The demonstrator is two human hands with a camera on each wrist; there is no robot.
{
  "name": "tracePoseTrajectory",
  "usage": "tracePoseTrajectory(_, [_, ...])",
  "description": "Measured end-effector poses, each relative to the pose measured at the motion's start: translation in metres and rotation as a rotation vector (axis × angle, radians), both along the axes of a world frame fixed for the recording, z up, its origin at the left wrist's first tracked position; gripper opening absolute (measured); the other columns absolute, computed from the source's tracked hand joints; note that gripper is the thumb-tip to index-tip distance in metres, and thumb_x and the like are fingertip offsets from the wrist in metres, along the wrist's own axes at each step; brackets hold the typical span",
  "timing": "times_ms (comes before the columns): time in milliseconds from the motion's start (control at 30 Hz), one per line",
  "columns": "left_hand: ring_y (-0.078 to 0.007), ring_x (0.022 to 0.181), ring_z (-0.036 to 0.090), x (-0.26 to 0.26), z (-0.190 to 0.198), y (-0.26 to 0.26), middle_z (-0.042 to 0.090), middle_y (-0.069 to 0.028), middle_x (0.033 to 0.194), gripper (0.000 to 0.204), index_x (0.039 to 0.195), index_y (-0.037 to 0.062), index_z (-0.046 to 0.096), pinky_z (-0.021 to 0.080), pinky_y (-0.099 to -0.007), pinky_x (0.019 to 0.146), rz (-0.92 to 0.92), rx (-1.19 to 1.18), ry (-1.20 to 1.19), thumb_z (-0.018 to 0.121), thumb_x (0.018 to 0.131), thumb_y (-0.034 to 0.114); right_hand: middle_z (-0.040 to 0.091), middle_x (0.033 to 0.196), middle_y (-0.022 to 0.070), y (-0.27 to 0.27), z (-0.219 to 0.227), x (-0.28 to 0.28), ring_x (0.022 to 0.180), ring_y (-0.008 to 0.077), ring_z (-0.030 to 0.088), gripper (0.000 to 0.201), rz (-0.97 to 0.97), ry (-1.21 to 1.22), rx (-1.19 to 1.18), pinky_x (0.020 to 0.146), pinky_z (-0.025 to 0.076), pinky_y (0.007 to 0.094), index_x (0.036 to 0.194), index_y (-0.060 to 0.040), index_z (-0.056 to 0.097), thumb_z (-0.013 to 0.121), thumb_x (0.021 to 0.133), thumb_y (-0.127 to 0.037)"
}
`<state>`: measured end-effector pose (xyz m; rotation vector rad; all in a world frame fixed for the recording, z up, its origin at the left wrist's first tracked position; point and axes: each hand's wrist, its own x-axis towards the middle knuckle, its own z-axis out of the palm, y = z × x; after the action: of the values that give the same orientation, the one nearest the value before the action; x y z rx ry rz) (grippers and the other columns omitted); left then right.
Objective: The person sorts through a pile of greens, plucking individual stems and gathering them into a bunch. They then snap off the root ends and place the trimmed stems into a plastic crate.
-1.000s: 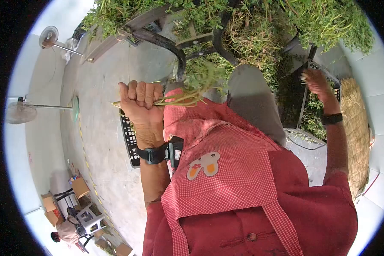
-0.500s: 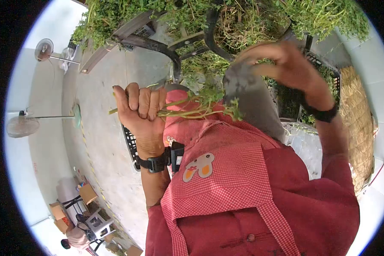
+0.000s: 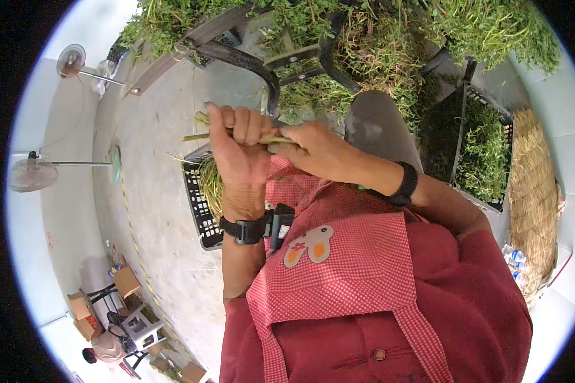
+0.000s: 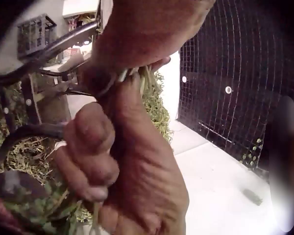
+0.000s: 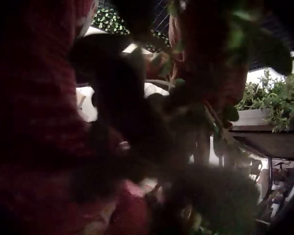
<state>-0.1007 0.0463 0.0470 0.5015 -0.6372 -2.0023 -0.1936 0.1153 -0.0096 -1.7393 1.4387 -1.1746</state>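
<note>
Green stems (image 3: 195,137) pass through the curled fingers of the left hand (image 3: 239,143), in front of the apron, with their cut ends sticking out on the left. Close against it on the right, the right hand (image 3: 319,150) pinches the same bunch between thumb and fingers. The left wrist view shows two hands almost touching, stems (image 4: 144,81) between them and leaves (image 4: 44,210) hanging low at the left. Dark, blurred leaves (image 5: 206,191) fill much of the right wrist view, hiding the fingertips there.
Leafy plants (image 3: 498,29) cover a table across the top. A black crate (image 3: 203,220) with stems stands left of the apron (image 3: 338,274); another crate (image 3: 457,143) with greens is at the right. Farther off are fans (image 3: 35,173), boxes (image 3: 126,281) and a seated person (image 3: 108,348).
The right hand has come in from the right and now meets the left hand at the stems. The left hand has shifted slightly right and up. Stems now show in the left crate.
</note>
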Motion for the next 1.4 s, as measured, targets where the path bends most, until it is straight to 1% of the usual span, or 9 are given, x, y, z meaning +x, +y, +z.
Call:
tracePoseTrajectory(100, [-0.0083, 0.04, 0.016, 0.006, -0.01, -0.002, 0.017, 0.006, 0.045, 0.045, 0.057, 0.0173, 0.031, 0.021, -0.0252, 0.047, 0.164, 0.115, -0.145, 0.031, 0.096, 0.041, 0.055, 0.064, 0.0194, -0.006, 0.004, 0.002, 0.059, 0.033, 0.057, 0.032, -0.163, 0.034, -0.151, 0.057, 0.044, 0.0412, 0.079, 0.0017, 0.056, 0.062, 0.079, -0.029])
tracePoseTrajectory(167, [-0.0081, 0.04, 0.015, 0.028, -0.017, -0.011, 0.018, 0.0065, 0.045, 0.046, 0.057, 0.0174, 0.03, 0.021, -0.0252, 0.047, -0.149, -0.044, 0.116, 0.03, 0.097, 0.041, 0.063, 0.069, 0.0111, 0.003, 0.019, -0.009, 0.056, 0.0158, 0.058, 0.025, 0.118, -0.085, 0.113, 0.051, 0.044, 0.0324, 0.1, -0.0027, 0.061, 0.059, 0.084, -0.021])
tracePoseTrajectory(267, [-0.0074, 0.038, 0.017, 0.038, -0.014, -0.01, 0.019, 0.0069, 0.044, 0.047, 0.056, 0.0177, 0.03, 0.021, -0.0252, 0.045, -0.195, -0.028, 0.18, 0.029, 0.096, 0.041, 0.066, 0.076, 0.0074, 0.007, 0.022, -0.032, 0.069, 0.0129, 0.062, 0.025, 0.096, -0.067, 0.162, 0.059, 0.048, 0.0307, 0.102, -0.0038, 0.063, 0.061, 0.082, -0.019])
tracePoseTrajectory(800, [-0.0077, 0.033, 0.015, 0.031, -0.01, -0.005, 0.018, 0.0068, 0.039, 0.05, 0.053, 0.0185, 0.027, 0.021, -0.0251, 0.041, -0.179, -0.083, 0.141, 0.03, 0.095, 0.046, 0.063, 0.08, 0.0136, 0.027, 0.018, -0.044, 0.068, 0.0249, 0.061, 0.022, 0.178, 0.128, 0.025, 0.062, 0.047, 0.0326, 0.091, -0.003, 0.066, 0.066, 0.074, -0.018])
tracePoseTrajectory(867, [-0.0079, 0.033, 0.015, 0.029, -0.008, -0.004, 0.018, 0.0067, 0.039, 0.05, 0.053, 0.0185, 0.027, 0.02, -0.0252, 0.04, -0.133, -0.099, 0.108, 0.03, 0.095, 0.046, 0.061, 0.073, 0.0181, 0.028, 0.018, -0.041, 0.069, 0.0345, 0.059, 0.02, 0.074, 0.148, -0.005, 0.062, 0.045, 0.0408, 0.082, -0.0038, 0.066, 0.064, 0.073, -0.021])
tracePoseTrajectory(1100, [-0.0086, 0.033, 0.013, 0.015, -0.012, 0.015, 0.018, 0.0064, 0.04, 0.051, 0.052, 0.0183, 0.028, 0.017, -0.0252, 0.038, -0.122, 0.016, 0.031, 0.028, 0.095, 0.046, 0.057, 0.068, 0.0207, 0.016, -0.007, -0.049, 0.067, 0.0368, 0.058, 0.019, -0.32, 0.209, -0.082, 0.061, 0.045, 0.0424, 0.073, 0.0003, 0.063, 0.061, 0.075, -0.019])
tracePoseTrajectory(1200, [-0.0087, 0.034, 0.014, 0.025, -0.004, 0.011, 0.018, 0.0067, 0.04, 0.051, 0.052, 0.0186, 0.026, 0.017, -0.0249, 0.038, -0.16, -0.021, 0.096, 0.027, 0.096, 0.044, 0.059, 0.065, 0.015, 0.014, -0.012, -0.085, 0.058, 0.0298, 0.058, 0.018, -0.562, 0.133, 0.109, 0.053, 0.044, 0.0395, 0.079, -0.001, 0.063, 0.06, 0.078, -0.018])
tracePoseTrajectory(1267, [-0.0085, 0.034, 0.013, 0.029, -0.006, 0.007, 0.018, 0.0067, 0.04, 0.05, 0.052, 0.019, 0.025, 0.019, -0.0248, 0.039, -0.124, -0.044, 0.073, 0.027, 0.096, 0.043, 0.058, 0.069, 0.0038, 0.017, -0.021, -0.097, 0.057, 0.0078, 0.054, 0.017, -0.281, -0.588, 0.357, 0.047, 0.04, 0.0239, 0.097, -0.0062, 0.061, 0.052, 0.088, -0.016])
tracePoseTrajectory(1400, [-0.0084, 0.035, 0.013, 0.032, -0.012, 0.001, 0.017, 0.0065, 0.041, 0.05, 0.053, 0.019, 0.025, 0.019, -0.025, 0.04, -0.166, -0.04, 0.128, 0.027, 0.096, 0.043, 0.059, 0.073, 0.0004, 0.03, 0.007, -0.081, 0.062, 0.0039, 0.051, 0.016, -0.124, -0.537, 0.407, 0.052, 0.04, 0.0198, 0.1, -0.0055, 0.06, 0.051, 0.089, -0.014])
